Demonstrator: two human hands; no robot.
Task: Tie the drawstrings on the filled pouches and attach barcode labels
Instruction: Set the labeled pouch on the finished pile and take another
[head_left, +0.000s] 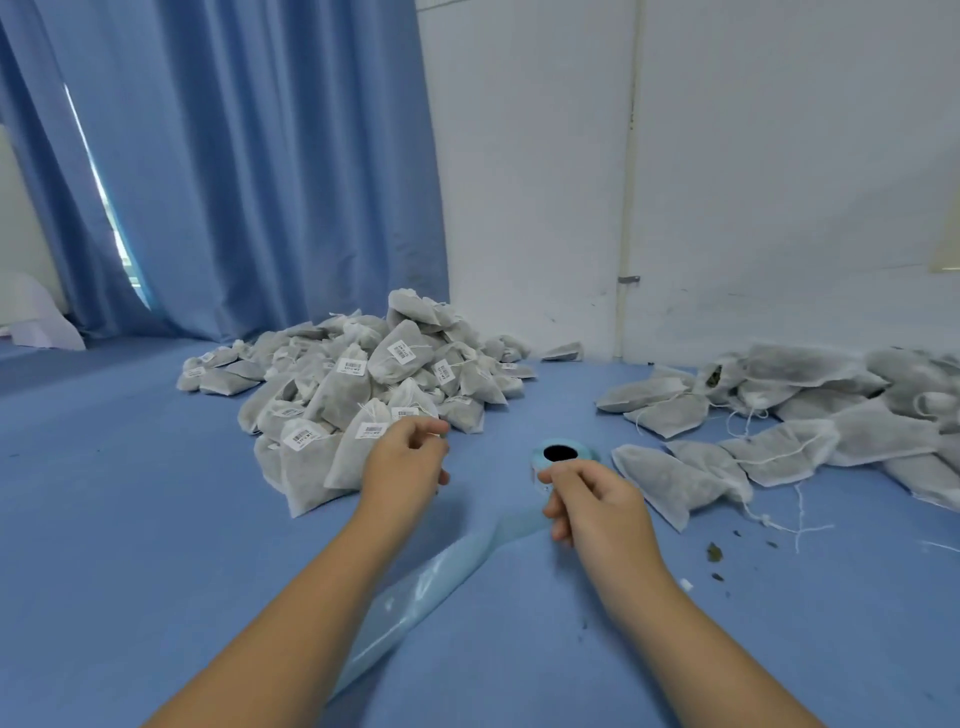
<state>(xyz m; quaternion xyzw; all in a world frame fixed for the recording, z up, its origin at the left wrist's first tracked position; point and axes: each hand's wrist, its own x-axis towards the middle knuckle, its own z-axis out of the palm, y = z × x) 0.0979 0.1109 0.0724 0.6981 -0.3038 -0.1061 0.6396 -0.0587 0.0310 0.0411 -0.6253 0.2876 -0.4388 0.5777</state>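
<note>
The left hand (405, 462) and right hand (597, 499) hovered apart over a blue table (156, 519), both with fingers curled. The left thumb and forefinger nearly met; whether they pinched a label could not be told. The right hand's fingers curled at the near edge of a pale blue label roll (561, 453), and whether they gripped anything could not be told. An empty backing strip (441, 577) trailed from the roll toward the person, between the forearms. Just right of the roll lay the nearest untied pouch (670, 480), its long axis running away from the roll, its loose drawstring (800, 512) at the far end. The right hand was clearly nearer it. More untied pouches (789, 410) spread beyond. Left of the roll, behind the left hand, sat the labelled pile (358, 384).
</note>
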